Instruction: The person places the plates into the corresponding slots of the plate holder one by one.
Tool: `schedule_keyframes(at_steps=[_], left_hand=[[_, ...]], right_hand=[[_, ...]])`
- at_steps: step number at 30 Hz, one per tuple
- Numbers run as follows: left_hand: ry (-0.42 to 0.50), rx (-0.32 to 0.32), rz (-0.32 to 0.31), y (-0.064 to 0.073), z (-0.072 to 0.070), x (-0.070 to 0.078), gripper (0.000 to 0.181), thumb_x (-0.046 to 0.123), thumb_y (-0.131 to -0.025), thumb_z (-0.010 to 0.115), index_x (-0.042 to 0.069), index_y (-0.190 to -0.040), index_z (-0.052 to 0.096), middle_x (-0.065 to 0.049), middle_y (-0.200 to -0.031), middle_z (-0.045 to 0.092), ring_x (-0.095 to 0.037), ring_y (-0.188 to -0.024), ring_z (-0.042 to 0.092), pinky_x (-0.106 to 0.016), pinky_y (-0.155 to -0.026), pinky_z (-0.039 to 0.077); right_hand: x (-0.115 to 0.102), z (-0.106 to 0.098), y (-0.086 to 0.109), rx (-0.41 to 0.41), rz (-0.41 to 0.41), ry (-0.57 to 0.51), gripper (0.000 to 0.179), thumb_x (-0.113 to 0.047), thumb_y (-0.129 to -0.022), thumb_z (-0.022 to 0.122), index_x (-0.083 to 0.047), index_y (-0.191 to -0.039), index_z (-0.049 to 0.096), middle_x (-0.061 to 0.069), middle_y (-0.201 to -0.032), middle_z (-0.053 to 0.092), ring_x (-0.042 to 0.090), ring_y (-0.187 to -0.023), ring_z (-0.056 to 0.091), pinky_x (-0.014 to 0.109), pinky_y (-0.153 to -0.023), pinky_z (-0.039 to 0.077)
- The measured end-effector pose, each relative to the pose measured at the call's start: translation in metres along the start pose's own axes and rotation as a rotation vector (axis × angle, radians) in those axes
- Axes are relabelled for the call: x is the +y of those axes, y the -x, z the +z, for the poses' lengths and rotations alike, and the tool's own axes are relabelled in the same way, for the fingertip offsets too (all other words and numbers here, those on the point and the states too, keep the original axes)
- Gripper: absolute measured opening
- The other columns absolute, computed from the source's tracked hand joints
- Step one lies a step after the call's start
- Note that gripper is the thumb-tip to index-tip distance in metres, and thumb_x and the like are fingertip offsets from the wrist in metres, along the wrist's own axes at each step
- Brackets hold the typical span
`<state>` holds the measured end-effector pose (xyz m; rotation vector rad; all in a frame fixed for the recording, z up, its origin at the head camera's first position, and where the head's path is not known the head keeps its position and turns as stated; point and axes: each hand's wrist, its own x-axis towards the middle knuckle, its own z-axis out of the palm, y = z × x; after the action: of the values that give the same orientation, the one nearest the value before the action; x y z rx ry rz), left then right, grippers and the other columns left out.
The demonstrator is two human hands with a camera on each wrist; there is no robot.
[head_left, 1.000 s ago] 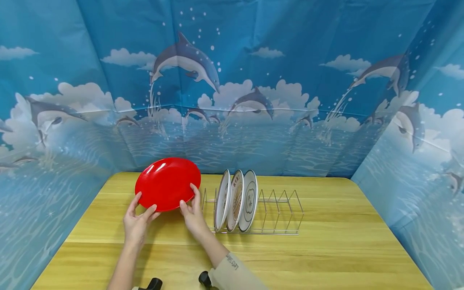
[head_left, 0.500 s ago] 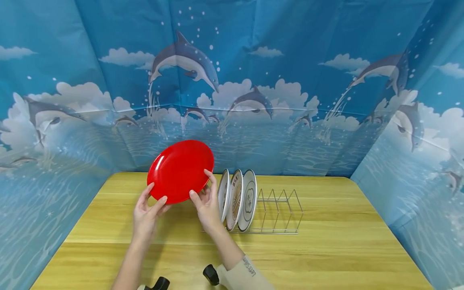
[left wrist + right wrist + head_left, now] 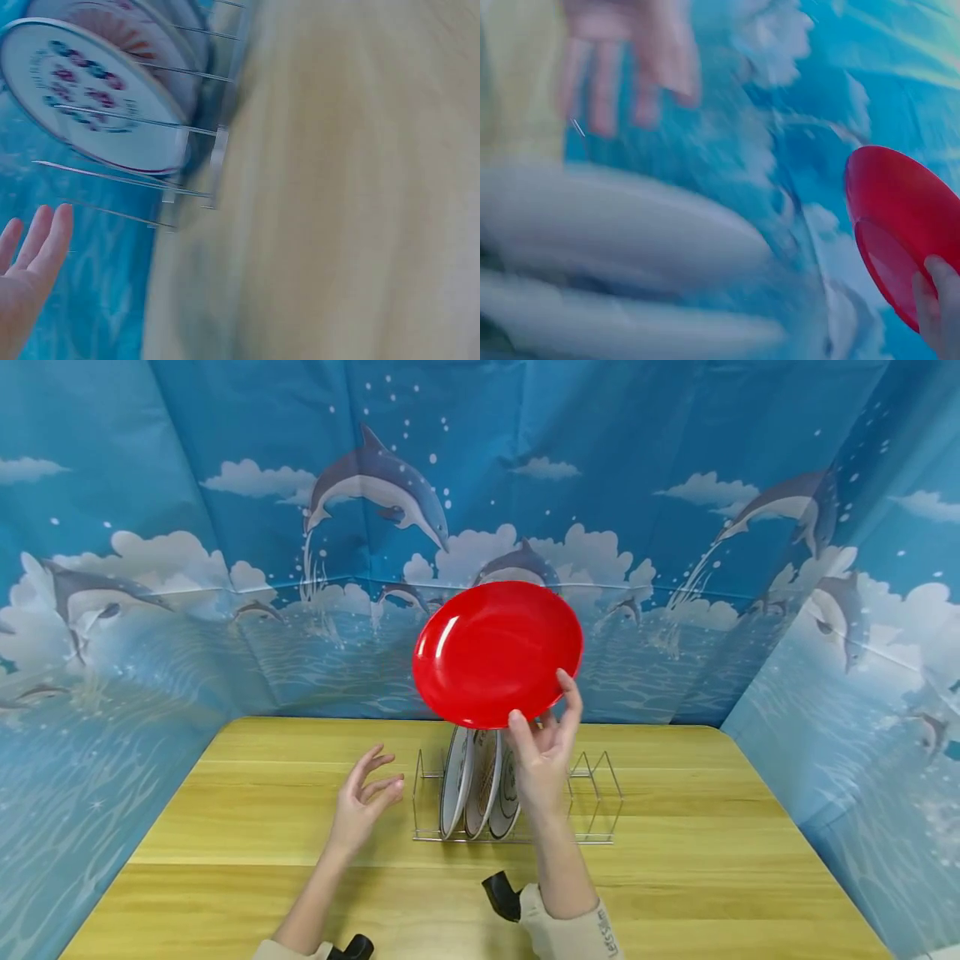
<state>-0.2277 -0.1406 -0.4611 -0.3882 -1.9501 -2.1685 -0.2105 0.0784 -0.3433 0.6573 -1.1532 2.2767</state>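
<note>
A red oval plate (image 3: pixel 495 652) is held up in the air by my right hand (image 3: pixel 546 760), which pinches its lower right edge between thumb and fingers. In the right wrist view the underside of the red plate (image 3: pixel 900 217) shows, with fingertips against it. My left hand (image 3: pixel 363 802) is apart from the plate, fingers loosely bent and holding nothing, left of the wire dish rack (image 3: pixel 600 839). Several slots make up the rack. In its left part stand three patterned white plates on edge; the leftmost plate (image 3: pixel 97 97) shows a floral print in the left wrist view.
The rack stands on a wooden table (image 3: pixel 712 860), toward its back. A blue dolphin-print curtain (image 3: pixel 300 652) hangs behind and at both sides. Black camera mounts (image 3: pixel 502 896) are on the wrists.
The red plate has risen and moved right, over the racked plates. Both hands held it before; my left hand has let go, and the right alone carries it.
</note>
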Motion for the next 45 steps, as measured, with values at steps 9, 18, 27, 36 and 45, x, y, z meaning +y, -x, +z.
schedule_keyframes(at_steps=[9,18,27,36,45], left_hand=[[-0.087,-0.075,-0.129,-0.001,0.006,-0.025,0.059,0.005,-0.085,0.063,0.009,-0.138,0.038,-0.026,-0.126,0.048,-0.044,-0.099,0.057,-0.044,-0.075,0.054],[-0.095,-0.204,-0.141,-0.007,0.004,-0.027,0.053,0.010,-0.090,0.057,0.002,-0.138,0.035,-0.031,-0.121,0.049,-0.048,-0.095,0.056,-0.050,-0.076,0.052],[-0.108,-0.314,-0.165,-0.009,0.002,-0.028,0.053,0.014,-0.095,0.050,0.000,-0.141,0.027,-0.034,-0.118,0.048,-0.049,-0.095,0.055,-0.049,-0.079,0.052],[-0.098,-0.312,-0.172,-0.010,0.003,-0.029,0.053,0.013,-0.094,0.050,0.001,-0.141,0.029,-0.034,-0.117,0.049,-0.050,-0.095,0.055,-0.049,-0.079,0.052],[-0.065,-0.320,-0.181,-0.011,0.002,-0.032,0.054,0.012,-0.094,0.051,-0.001,-0.141,0.027,-0.035,-0.118,0.048,-0.052,-0.096,0.053,-0.048,-0.079,0.052]], right_hand=[[-0.045,-0.062,-0.009,0.109,-0.090,-0.033,0.062,0.016,-0.086,0.045,-0.014,-0.137,0.027,0.020,-0.136,0.027,0.035,-0.120,0.036,0.035,-0.084,0.051],[-0.070,-0.107,0.008,0.122,0.161,0.304,0.060,0.010,-0.089,0.046,-0.015,-0.139,0.026,0.012,-0.137,0.031,0.027,-0.114,0.044,0.025,-0.081,0.052],[-0.074,-0.127,0.020,-0.087,0.338,0.627,0.059,0.001,-0.091,0.051,-0.013,-0.142,0.026,0.007,-0.133,0.035,0.012,-0.106,0.052,0.020,-0.079,0.052],[-0.073,-0.123,0.021,-0.277,0.337,0.781,0.057,-0.002,-0.092,0.050,-0.011,-0.142,0.025,0.017,-0.134,0.034,0.012,-0.105,0.050,0.020,-0.078,0.052],[-0.064,-0.111,0.020,-0.305,0.358,0.803,0.055,-0.004,-0.091,0.053,-0.011,-0.140,0.029,0.019,-0.128,0.041,0.016,-0.093,0.056,0.024,-0.074,0.054]])
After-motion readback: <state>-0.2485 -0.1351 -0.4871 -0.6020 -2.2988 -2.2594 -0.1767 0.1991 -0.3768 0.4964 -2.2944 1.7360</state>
